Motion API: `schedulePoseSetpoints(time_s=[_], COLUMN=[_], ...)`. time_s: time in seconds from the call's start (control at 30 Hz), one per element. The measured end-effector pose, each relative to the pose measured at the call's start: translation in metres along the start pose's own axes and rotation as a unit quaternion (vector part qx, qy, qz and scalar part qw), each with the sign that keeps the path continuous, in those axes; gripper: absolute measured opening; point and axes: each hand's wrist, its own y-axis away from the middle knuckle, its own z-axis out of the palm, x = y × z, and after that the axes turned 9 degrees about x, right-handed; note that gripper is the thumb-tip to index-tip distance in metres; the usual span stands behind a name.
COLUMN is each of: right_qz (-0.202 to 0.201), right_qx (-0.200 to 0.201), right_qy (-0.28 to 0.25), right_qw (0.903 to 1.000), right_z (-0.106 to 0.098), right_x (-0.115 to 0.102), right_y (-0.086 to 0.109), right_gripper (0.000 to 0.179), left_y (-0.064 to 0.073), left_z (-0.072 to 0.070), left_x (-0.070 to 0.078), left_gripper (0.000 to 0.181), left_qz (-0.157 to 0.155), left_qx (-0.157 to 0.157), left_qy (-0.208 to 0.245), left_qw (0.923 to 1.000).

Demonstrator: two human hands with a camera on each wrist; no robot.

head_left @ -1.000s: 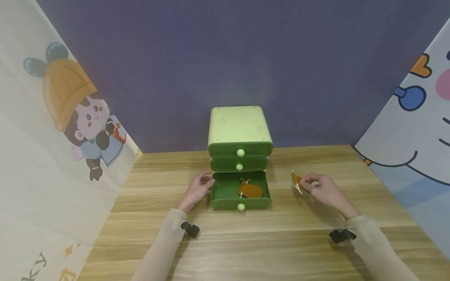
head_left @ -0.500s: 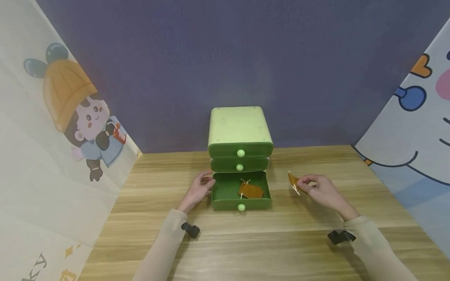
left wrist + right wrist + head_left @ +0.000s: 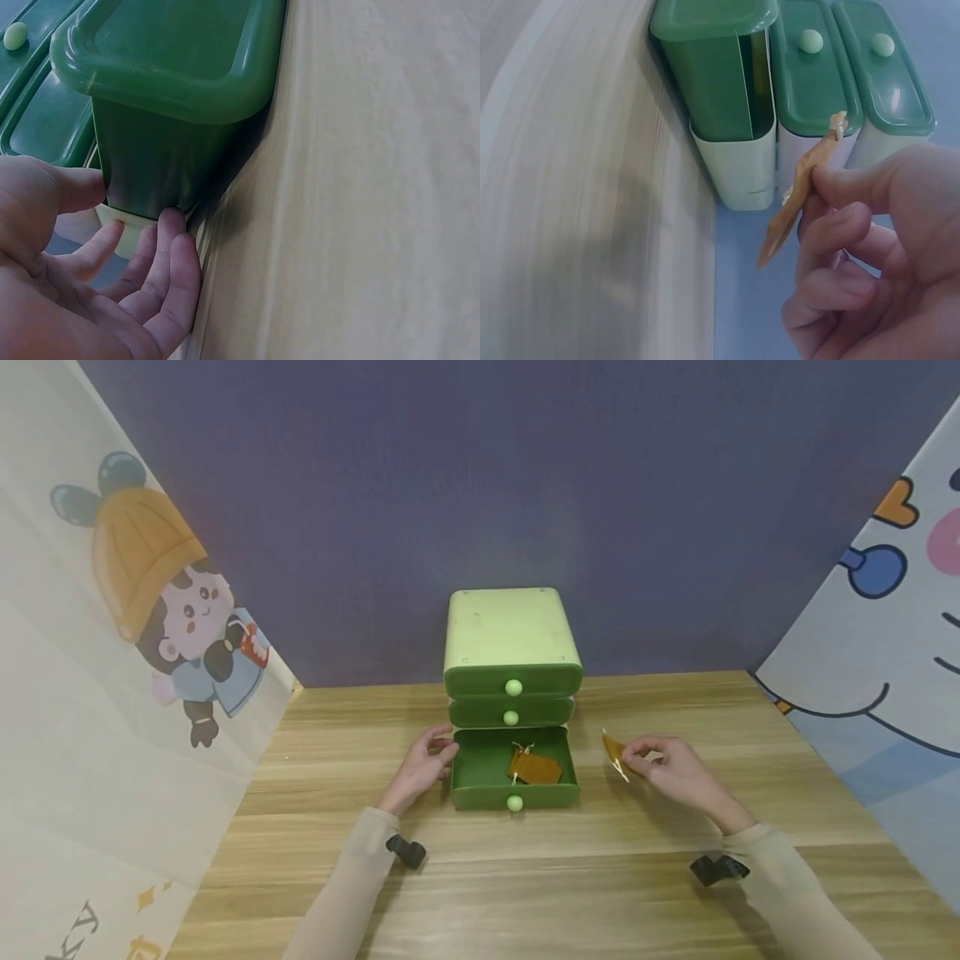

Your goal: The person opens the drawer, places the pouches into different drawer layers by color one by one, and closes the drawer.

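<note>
A small brown drawstring pouch (image 3: 613, 749) with pale cords is pinched between the thumb and fingers of my right hand (image 3: 678, 774). In the right wrist view, the same pouch (image 3: 801, 184) appears nearly edge-on in front of the cabinet. Green and pale yellow, the drawer cabinet (image 3: 512, 627) has its bottom drawer (image 3: 480, 797) pulled out. Inside that drawer, toward the right, lie brown pouches (image 3: 538, 768) with pale cords, overlapping. My left hand (image 3: 418, 768) rests at the drawer's left side. In the left wrist view its thumb (image 3: 79, 189) touches the drawer wall and its fingers reach the cabinet's edge.
The two upper drawers are closed, each with a round pale knob, such as the top knob (image 3: 513, 687). A wood-grain table (image 3: 555, 893) bears the cabinet, with a dark blue wall (image 3: 375, 527) close behind. Cartoon-printed panels stand at both sides.
My right hand has moved a little to the left with the pouch, closer to the pulled-out drawer. The left hand, the cabinet and the pouches in the drawer have stayed put.
</note>
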Motion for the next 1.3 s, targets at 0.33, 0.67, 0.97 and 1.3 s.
schedulePoseSetpoints(time_s=[0.33,0.67,0.97,1.3], right_qz=[-0.006,-0.002,-0.013,-0.033], right_qx=[-0.008,-0.026,-0.037,-0.042], right_qy=[-0.018,-0.037,-0.053,-0.068], right_qw=[0.9998,0.999,0.9979,0.9963], right_z=[0.008,0.015,0.025,0.039], right_x=[-0.007,-0.015,-0.027,-0.04], right_y=[0.0,-0.001,-0.005,-0.012], right_gripper=[0.02,0.021,0.022,0.017], left_y=[-0.003,-0.003,-0.003,-0.002], left_z=[0.0,0.001,0.001,0.001], left_x=[0.001,0.0,0.0,-0.002], left_gripper=[0.052,0.052,0.053,0.052], left_qz=[-0.003,-0.002,-0.006,0.0], left_qx=[-0.003,0.0,0.0,0.0], left_qy=[-0.002,-0.007,-0.004,-0.005], left_qw=[1.0,1.0,1.0,1.0])
